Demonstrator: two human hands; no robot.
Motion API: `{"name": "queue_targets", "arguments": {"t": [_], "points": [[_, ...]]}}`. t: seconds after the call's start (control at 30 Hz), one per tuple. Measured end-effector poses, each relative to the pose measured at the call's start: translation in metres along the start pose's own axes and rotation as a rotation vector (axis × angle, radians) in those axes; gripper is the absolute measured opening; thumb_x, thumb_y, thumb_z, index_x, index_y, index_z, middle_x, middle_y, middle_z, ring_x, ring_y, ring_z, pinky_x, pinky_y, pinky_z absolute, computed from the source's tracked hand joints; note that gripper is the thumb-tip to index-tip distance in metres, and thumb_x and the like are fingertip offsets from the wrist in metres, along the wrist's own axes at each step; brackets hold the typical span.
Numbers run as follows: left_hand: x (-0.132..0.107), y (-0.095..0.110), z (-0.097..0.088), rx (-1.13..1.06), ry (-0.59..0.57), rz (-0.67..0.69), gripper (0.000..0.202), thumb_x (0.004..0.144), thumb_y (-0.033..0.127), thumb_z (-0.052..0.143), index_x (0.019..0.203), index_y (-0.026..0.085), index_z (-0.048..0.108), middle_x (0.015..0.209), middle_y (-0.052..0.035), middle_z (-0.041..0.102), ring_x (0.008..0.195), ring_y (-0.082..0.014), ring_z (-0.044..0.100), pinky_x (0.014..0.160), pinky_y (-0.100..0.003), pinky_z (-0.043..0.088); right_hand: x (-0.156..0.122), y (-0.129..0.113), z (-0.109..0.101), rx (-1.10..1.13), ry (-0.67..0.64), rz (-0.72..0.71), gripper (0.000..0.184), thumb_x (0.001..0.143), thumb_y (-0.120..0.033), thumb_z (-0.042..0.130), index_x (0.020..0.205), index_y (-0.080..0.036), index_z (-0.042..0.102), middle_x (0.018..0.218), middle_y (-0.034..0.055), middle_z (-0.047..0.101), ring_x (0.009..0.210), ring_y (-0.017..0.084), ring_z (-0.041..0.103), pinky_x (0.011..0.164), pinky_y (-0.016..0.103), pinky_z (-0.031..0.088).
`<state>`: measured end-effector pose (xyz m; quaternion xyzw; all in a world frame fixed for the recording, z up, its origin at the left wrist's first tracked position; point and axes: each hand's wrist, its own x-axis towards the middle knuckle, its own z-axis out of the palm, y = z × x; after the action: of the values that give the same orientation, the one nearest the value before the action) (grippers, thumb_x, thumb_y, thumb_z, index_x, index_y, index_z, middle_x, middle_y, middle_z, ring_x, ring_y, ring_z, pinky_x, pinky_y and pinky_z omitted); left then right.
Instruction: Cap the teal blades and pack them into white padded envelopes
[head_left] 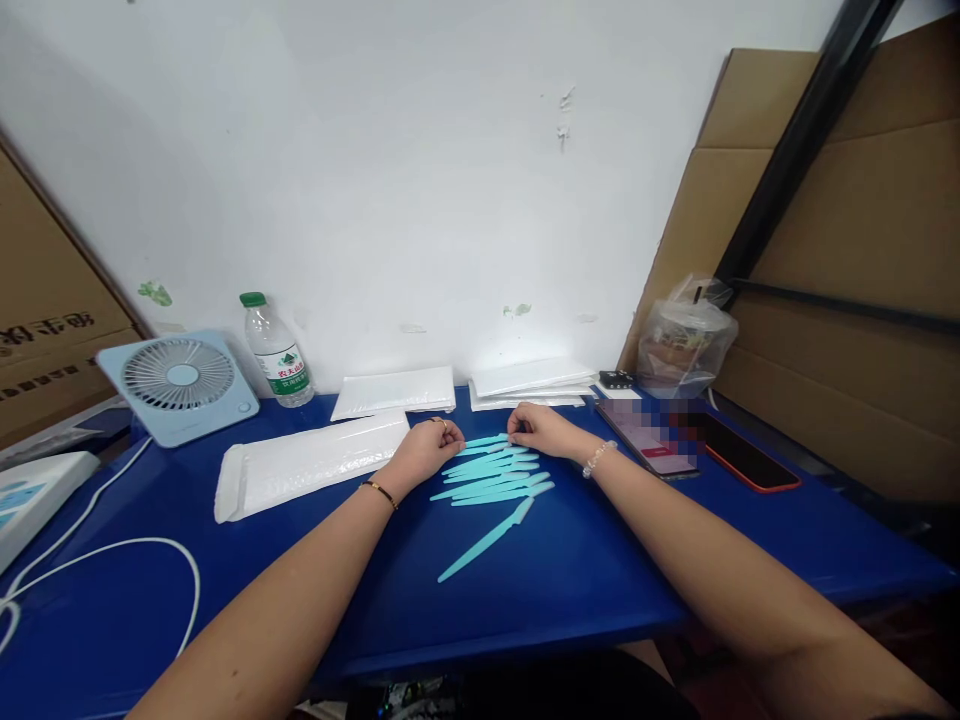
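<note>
Several slim turquoise eyebrow razors (491, 490) lie in a loose stack of rows on the blue table, handles to the left and wider ends to the right. One more razor (480, 548) lies apart and slanted, closer to the front edge. My left hand (431, 447) pinches the left end of the farthest razor (485, 441). At that razor's other end, the thumb and fingers of my right hand (538, 430) are closed on it. A white padded envelope (315, 466) lies flat beside my left hand, partly behind it.
More white envelopes (394, 391) and a pile of envelopes (529, 380) lie along the wall. At left are a blue fan (180, 380), a water bottle (277, 355) and a white cable (180, 545). Two phones (750, 455) and a bagged cup (682, 345) are at right.
</note>
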<state>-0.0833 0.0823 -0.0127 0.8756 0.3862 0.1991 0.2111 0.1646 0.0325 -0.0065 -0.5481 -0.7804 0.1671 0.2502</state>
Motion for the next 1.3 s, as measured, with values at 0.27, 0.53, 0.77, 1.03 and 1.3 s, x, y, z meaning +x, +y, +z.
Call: {"name": "queue_targets", "arguments": {"t": [0.27, 0.53, 0.77, 1.03, 1.3], "points": [[0.003, -0.003, -0.008, 0.051, 0.058, -0.081, 0.022, 0.079, 0.035, 0.052, 0.078, 0.019, 0.066, 0.073, -0.0023, 0.066, 0.068, -0.0164, 0.059, 0.057, -0.025, 0.04, -0.008, 0.011, -0.014, -0.011, -0.048, 0.092, 0.011, 0.08, -0.026, 0.058, 0.08, -0.015, 0.062, 0.074, 0.003, 0.062, 0.065, 0.014, 0.054, 0.059, 0.024, 0.04], [0.001, -0.004, -0.018, 0.161, 0.073, -0.038, 0.022, 0.078, 0.037, 0.053, 0.085, 0.023, 0.068, 0.088, -0.0024, 0.065, 0.082, -0.0183, 0.059, 0.067, -0.026, 0.043, -0.015, 0.022, -0.028, -0.044, 0.053, 0.063, 0.016, 0.078, -0.03, 0.061, 0.083, -0.017, 0.068, 0.077, 0.0031, 0.062, 0.066, 0.014, 0.053, 0.062, 0.025, 0.04], [0.0, 0.011, -0.015, 0.251, -0.026, 0.018, 0.02, 0.077, 0.038, 0.056, 0.075, 0.023, 0.069, 0.083, -0.0028, 0.066, 0.078, -0.0191, 0.059, 0.069, -0.029, 0.042, -0.009, -0.008, -0.006, 0.027, 0.002, -0.034, 0.016, 0.076, -0.032, 0.064, 0.079, -0.017, 0.07, 0.082, 0.0039, 0.06, 0.07, 0.013, 0.054, 0.063, 0.024, 0.04], [0.0, 0.014, -0.013, 0.188, -0.063, 0.004, 0.023, 0.075, 0.044, 0.059, 0.074, 0.023, 0.068, 0.084, -0.0018, 0.066, 0.076, -0.018, 0.06, 0.065, -0.027, 0.043, -0.004, -0.005, 0.0, 0.117, -0.105, 0.085, 0.02, 0.074, -0.034, 0.064, 0.079, -0.015, 0.066, 0.068, 0.0002, 0.058, 0.059, 0.011, 0.049, 0.053, 0.022, 0.036], [0.004, 0.005, -0.013, 0.191, 0.024, -0.06, 0.019, 0.075, 0.04, 0.059, 0.075, 0.023, 0.068, 0.079, -0.0006, 0.067, 0.073, -0.0172, 0.06, 0.062, -0.026, 0.04, -0.006, 0.008, -0.009, 0.145, -0.034, 0.089, 0.014, 0.073, -0.029, 0.065, 0.075, -0.015, 0.069, 0.07, 0.0031, 0.066, 0.064, 0.014, 0.057, 0.057, 0.024, 0.041]]}}
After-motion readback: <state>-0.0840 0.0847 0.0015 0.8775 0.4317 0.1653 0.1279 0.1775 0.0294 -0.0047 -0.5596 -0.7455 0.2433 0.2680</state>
